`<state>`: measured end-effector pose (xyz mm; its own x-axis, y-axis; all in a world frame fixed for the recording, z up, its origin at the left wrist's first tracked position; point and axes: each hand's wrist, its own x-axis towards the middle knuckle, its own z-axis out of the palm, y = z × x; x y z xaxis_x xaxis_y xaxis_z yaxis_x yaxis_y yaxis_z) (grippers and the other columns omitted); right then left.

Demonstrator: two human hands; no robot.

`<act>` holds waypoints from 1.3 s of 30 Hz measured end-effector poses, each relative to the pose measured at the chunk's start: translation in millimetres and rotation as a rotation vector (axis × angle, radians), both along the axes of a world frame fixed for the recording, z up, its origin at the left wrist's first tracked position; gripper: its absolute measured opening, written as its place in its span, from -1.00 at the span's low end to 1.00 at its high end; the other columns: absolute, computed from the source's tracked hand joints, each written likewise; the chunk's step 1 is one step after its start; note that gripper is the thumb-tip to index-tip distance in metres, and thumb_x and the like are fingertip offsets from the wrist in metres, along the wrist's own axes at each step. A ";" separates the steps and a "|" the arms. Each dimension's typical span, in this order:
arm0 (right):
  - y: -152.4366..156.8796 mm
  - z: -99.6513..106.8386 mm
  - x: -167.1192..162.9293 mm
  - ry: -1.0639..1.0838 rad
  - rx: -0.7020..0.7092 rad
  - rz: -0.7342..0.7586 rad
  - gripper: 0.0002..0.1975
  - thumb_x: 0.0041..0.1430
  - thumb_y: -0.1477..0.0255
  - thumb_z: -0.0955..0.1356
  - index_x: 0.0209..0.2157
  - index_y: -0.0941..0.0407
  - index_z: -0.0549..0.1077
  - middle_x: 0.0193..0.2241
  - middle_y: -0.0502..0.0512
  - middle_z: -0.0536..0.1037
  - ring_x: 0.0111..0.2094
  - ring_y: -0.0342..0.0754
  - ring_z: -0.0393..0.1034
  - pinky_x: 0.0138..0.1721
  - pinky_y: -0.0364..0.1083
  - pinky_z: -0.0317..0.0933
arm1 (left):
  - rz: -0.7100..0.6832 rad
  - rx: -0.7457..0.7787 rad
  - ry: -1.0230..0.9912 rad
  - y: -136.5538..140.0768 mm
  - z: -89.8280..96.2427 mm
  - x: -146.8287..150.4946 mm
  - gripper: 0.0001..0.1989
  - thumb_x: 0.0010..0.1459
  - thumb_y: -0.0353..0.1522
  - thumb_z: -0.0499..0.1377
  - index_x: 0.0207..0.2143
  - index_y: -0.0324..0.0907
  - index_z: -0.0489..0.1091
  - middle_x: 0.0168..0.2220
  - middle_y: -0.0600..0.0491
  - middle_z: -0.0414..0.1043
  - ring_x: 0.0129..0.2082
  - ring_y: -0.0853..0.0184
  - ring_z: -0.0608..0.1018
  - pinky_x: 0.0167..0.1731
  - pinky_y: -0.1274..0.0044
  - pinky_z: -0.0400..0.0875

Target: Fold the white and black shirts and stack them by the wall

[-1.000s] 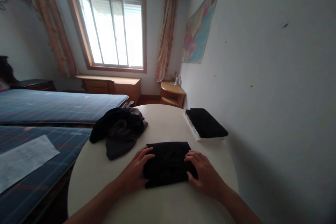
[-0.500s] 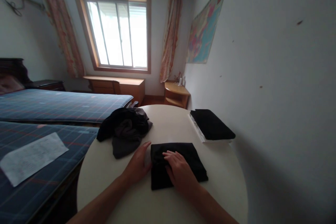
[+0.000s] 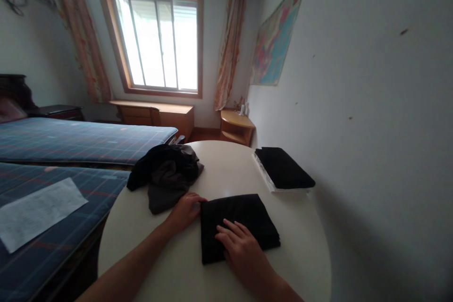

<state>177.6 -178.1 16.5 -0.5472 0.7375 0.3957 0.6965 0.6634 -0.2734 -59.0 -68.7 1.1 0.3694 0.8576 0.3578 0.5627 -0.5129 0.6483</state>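
Note:
A folded black garment (image 3: 240,210) lies flat on the round white table (image 3: 226,163) in front of me. My left hand (image 3: 184,212) is at its far left corner, fingers curled together with the tips on the cloth edge. My right hand (image 3: 240,245) rests palm down on the near part of the garment, its fingers stretched out and slightly spread. Just beyond my left hand sits a crumpled heap of black and dark grey clothing (image 3: 168,174). What kind of garment the folded piece is, I cannot tell.
At the table's far right, another folded black cloth (image 3: 283,167) lies on something white. A wall (image 3: 371,174) runs close along the right side. Left of the table are plaid mattresses (image 3: 81,139) with a sheet of paper (image 3: 38,214). A corner shelf (image 3: 237,119) stands behind.
My left hand has moved from the garment's left side to its far left corner, fingers now curled. My right hand has slid slightly nearer to me over the cloth, which looks smoother.

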 end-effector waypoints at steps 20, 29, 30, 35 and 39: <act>-1.9 10.6 5.4 0.060 0.096 -0.051 -0.83 0.27 0.28 0.33 -0.22 0.06 0.49 -0.24 0.08 0.58 -0.15 0.03 0.44 -0.08 0.03 0.28 | -0.020 0.054 0.174 -32.4 26.2 58.0 -0.48 0.27 -0.37 0.00 0.28 -0.15 0.23 0.33 -0.05 0.17 0.33 0.19 0.21 0.30 0.28 0.14; 16.8 11.9 44.1 -0.171 -0.157 -0.388 -0.49 0.37 0.14 0.19 0.27 -0.01 0.26 0.31 0.11 0.25 0.34 0.17 0.02 0.30 0.27 -0.10 | -0.187 0.076 0.530 -59.2 21.6 77.5 -0.26 0.25 -0.08 0.12 0.39 0.01 -0.04 0.44 -0.09 -0.20 0.41 -0.07 -0.12 0.30 -0.01 -0.13; 16.8 14.6 44.5 -0.180 -0.182 -0.412 -0.53 0.37 0.16 0.20 0.22 0.00 0.33 0.27 0.12 0.31 0.31 0.17 0.09 0.29 0.26 -0.08 | -0.201 0.075 0.536 -58.4 21.9 76.4 -0.26 0.24 -0.07 0.13 0.39 0.02 -0.02 0.44 -0.09 -0.20 0.41 -0.07 -0.11 0.30 -0.01 -0.13; 43.1 44.2 39.3 -0.118 -0.201 -0.445 -0.61 0.40 0.27 0.14 -0.07 0.11 0.52 0.03 0.22 0.54 0.10 0.11 0.36 0.20 0.12 0.12 | -0.307 0.107 0.543 -46.5 26.6 79.9 -0.23 0.22 -0.03 0.15 0.39 0.01 -0.04 0.43 -0.08 -0.15 0.40 -0.06 -0.05 0.31 -0.01 -0.16; 81.3 45.5 38.1 -0.136 -0.273 -0.323 -0.47 0.43 0.25 0.03 0.29 0.12 0.23 0.36 0.18 0.14 0.38 0.11 -0.09 0.34 0.17 -0.16 | -0.418 0.141 0.533 -30.5 37.2 83.5 -0.27 0.23 -0.02 0.14 0.37 0.01 0.02 0.41 -0.06 -0.04 0.39 -0.03 0.01 0.31 0.01 -0.13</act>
